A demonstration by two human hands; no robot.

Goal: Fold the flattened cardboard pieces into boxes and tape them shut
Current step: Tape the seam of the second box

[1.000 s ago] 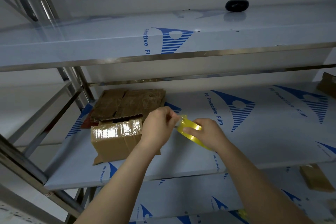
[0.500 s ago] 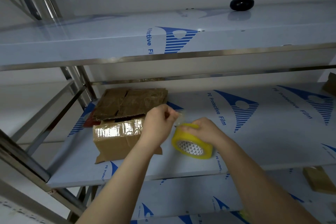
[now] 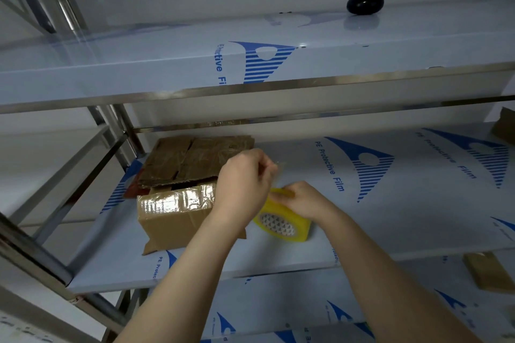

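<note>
Left hand: fingers curled, pinching clear tape end.
Right hand: gripping yellow tape roll, frame centre.
Tip: pull the strip taut and level toward cardboard box.

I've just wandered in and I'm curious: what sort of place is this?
Probably a storeroom or packing area: steel shelving covered in printed protective film, a taped cardboard box with flattened cardboard behind it, and a yellow tape roll.
</note>
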